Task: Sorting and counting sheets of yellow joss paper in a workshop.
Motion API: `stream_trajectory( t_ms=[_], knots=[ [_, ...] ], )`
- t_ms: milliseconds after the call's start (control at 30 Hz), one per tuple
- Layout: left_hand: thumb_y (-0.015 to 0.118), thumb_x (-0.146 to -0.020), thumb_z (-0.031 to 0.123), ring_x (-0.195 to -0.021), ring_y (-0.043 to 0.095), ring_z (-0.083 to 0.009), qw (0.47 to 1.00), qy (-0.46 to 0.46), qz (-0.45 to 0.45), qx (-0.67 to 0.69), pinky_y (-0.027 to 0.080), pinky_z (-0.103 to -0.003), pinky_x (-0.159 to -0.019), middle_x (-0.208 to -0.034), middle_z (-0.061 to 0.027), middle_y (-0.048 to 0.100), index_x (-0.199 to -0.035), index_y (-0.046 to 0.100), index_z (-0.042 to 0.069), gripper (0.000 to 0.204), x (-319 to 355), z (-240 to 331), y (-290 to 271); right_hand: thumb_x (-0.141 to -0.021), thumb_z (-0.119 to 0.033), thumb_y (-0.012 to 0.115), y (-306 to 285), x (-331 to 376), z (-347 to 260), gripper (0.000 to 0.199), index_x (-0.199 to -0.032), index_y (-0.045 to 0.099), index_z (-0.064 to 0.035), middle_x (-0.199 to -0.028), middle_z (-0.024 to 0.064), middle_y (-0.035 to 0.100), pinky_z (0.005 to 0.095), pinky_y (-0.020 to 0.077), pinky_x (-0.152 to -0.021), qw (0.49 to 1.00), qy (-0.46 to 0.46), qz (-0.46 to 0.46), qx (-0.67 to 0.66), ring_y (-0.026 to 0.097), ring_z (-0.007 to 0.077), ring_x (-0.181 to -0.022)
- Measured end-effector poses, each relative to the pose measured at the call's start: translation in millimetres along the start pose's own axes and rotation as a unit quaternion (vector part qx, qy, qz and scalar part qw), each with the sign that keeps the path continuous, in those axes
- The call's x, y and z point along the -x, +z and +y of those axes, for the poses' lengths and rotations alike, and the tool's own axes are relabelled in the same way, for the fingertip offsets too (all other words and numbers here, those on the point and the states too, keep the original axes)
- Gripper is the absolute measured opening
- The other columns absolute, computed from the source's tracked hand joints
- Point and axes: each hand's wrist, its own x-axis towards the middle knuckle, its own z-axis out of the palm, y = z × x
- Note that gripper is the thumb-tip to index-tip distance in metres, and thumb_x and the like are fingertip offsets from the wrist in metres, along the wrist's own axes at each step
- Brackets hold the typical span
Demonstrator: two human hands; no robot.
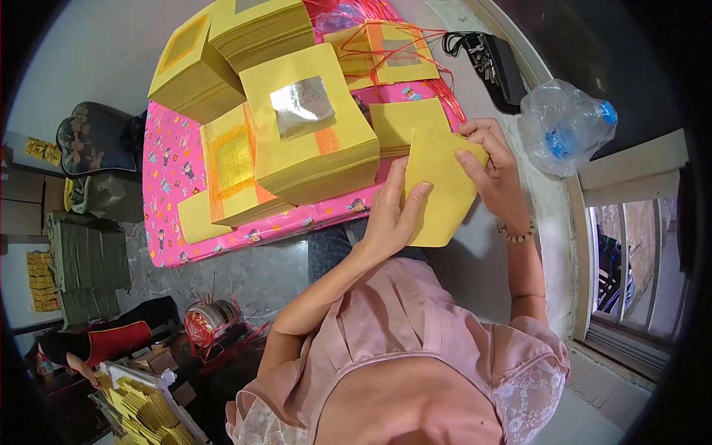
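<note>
Both hands hold a stack of plain yellow paper sheets (443, 189) tilted up in front of my chest. My left hand (391, 215) grips its left edge, thumb on the near face. My right hand (493, 167), with a beaded bracelet at the wrist, grips the upper right corner, thumb in front and fingers behind. Just behind it lies another pile of plain yellow paper (404, 119). Left of my hands stands a tall stack of yellow paper (319, 174) topped with a silver foil square. A lower stack with a gold foil square (233, 163) sits beside it.
A pink patterned cloth (174, 222) covers the table. More tall paper stacks (263, 33) stand at the back, near red string (445, 89). At right are a black case (493, 70) and a clear plastic bag with bottles (567, 130). Another person (111, 341) works at lower left.
</note>
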Motion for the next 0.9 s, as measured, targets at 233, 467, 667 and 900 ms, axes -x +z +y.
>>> stream_trajectory(
  t_ms=[233, 467, 667, 900],
  knots=[
    [0.052, -0.098, 0.014, -0.072, 0.064, -0.0339, 0.998, -0.058, -0.007, -0.010, 0.048, -0.039, -0.063, -0.083, -0.0202, 0.062, -0.120, 0.044, 0.001, 0.027, 1, 0, -1, -0.085, -0.005, 0.067, 3, -3, -3, 0.014, -0.092, 0.057, 0.0024, -0.107, 0.0115, 0.057, 0.0312, 0.0456, -0.084, 0.999, -0.001, -0.010, 0.038, 0.058, 0.0245, -0.098],
    [0.047, -0.101, 0.010, -0.088, 0.053, -0.0130, 0.995, -0.096, -0.016, -0.016, 0.045, -0.028, -0.079, -0.098, -0.0099, 0.057, -0.121, 0.044, 0.000, 0.023, 2, 13, 0, -0.084, -0.004, 0.068, 3, -7, -1, 0.015, -0.092, 0.057, 0.0029, -0.104, 0.0126, 0.057, 0.0334, 0.0460, -0.085, 0.997, -0.024, -0.026, 0.066, 0.059, 0.0268, -0.096],
    [0.046, -0.100, 0.012, -0.086, 0.062, -0.0279, 0.997, -0.072, -0.003, -0.002, 0.047, -0.037, -0.076, -0.097, -0.0197, 0.061, -0.128, 0.038, -0.001, 0.032, -2, 8, 4, -0.083, -0.004, 0.069, 4, -7, 5, 0.020, -0.098, 0.057, 0.0028, -0.104, 0.0123, 0.058, 0.0330, 0.0461, -0.086, 0.997, -0.018, -0.023, 0.066, 0.059, 0.0264, -0.097],
    [0.047, -0.102, 0.012, -0.113, 0.055, -0.0137, 0.954, -0.197, -0.017, 0.227, 0.044, -0.029, -0.095, -0.126, -0.0107, 0.058, -0.132, 0.043, -0.001, 0.033, -23, -13, 4, -0.092, -0.018, 0.067, 20, -4, 15, 0.043, -0.125, 0.051, 0.0032, -0.115, 0.0100, 0.059, 0.0284, 0.0479, -0.088, 0.953, 0.157, 0.095, -0.242, 0.058, 0.0143, -0.106]
  ],
)
